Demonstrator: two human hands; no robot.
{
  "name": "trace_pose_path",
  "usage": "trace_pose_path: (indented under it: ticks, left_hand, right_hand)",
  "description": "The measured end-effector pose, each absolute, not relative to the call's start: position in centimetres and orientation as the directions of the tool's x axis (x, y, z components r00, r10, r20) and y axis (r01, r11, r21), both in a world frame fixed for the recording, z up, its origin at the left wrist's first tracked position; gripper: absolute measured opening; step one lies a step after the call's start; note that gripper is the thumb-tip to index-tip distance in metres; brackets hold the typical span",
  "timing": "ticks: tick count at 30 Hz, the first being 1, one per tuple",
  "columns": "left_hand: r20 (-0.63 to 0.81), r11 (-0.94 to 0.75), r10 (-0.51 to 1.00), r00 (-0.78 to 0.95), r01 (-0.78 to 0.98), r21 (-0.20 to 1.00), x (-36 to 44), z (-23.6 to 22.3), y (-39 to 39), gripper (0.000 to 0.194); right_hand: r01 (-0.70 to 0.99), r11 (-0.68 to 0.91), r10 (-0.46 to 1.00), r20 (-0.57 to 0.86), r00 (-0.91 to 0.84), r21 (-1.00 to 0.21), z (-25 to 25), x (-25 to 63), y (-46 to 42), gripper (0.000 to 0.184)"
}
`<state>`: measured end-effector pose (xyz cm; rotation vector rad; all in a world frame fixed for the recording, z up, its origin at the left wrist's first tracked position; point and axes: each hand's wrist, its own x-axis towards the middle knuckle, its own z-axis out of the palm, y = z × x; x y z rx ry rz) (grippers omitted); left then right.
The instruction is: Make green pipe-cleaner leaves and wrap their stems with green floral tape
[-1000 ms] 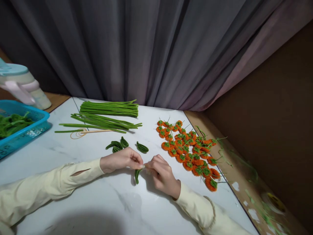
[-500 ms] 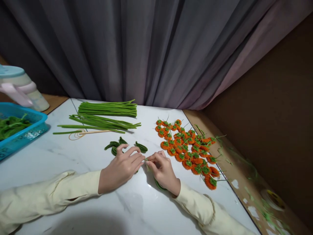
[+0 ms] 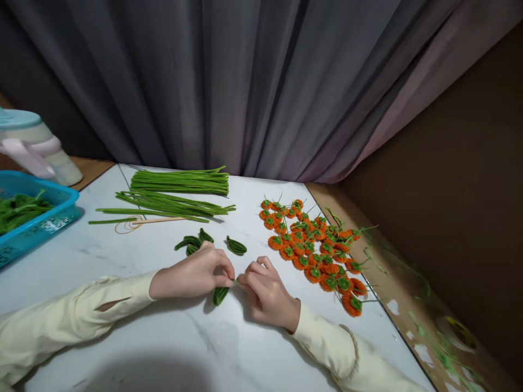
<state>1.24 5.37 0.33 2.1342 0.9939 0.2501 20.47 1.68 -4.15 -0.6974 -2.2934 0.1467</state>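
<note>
My left hand [image 3: 200, 272] is closed in a pinch at the tip of a dark green pipe-cleaner leaf [image 3: 220, 296], whose looped body hangs below the fingers. My right hand [image 3: 267, 291] pinches at the same tip from the right, with a small bit of green showing between the two hands. The fingers hide most of that tip. Just behind the left hand lie several similar dark green leaves [image 3: 188, 242], partly covered by it. Another single leaf [image 3: 236, 246] rests on the white tabletop [image 3: 163, 348] beyond the gap between my hands.
Bright green pipe cleaners [image 3: 180, 182] lie in bundles at the back, near a thin wooden stick [image 3: 159, 220]. Many orange flower-like pieces with green centres [image 3: 300, 262] spread on the right. A blue basket [image 3: 41, 223] and a jug [image 3: 57, 158] stand left; tape [image 3: 457, 333] lies far right.
My left hand has drawn in and curled into a pinch. The leaf's looped body, earlier under the right hand, now shows below the left fingers. The right hand has shifted slightly left.
</note>
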Motion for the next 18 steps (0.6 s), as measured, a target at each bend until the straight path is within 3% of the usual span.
trace_pose_path:
  ticks: [6,11,15,18]
  left_hand:
    - [-0.425,-0.014,0.604,0.674,0.543,0.840,1.1,1.2,6.1,0.012]
    - [-0.515,0.268,0.488,0.705,0.440,0.857,1.0,0.9,6.6,0.011]
    - [-0.533,0.337,0.451,0.716,0.416,0.844,0.9,0.2,7.1,0.010]
    - [-0.496,0.243,0.462,0.735,0.433,0.868,0.9,0.6,7.6,0.013]
  right_hand:
    - [0.415,0.894,0.424,0.624,-0.657,-0.171,-4.1,20.6,1.4,0.028]
    - [0.398,0.912,0.364,0.646,-0.671,-0.100,-3.8,20.7,1.3,0.030]
    - [0.390,0.911,0.381,0.640,-0.667,-0.137,-3.8,20.7,1.3,0.029]
    - [0.395,0.884,0.457,0.635,-0.623,-0.249,-4.0,20.7,1.4,0.021]
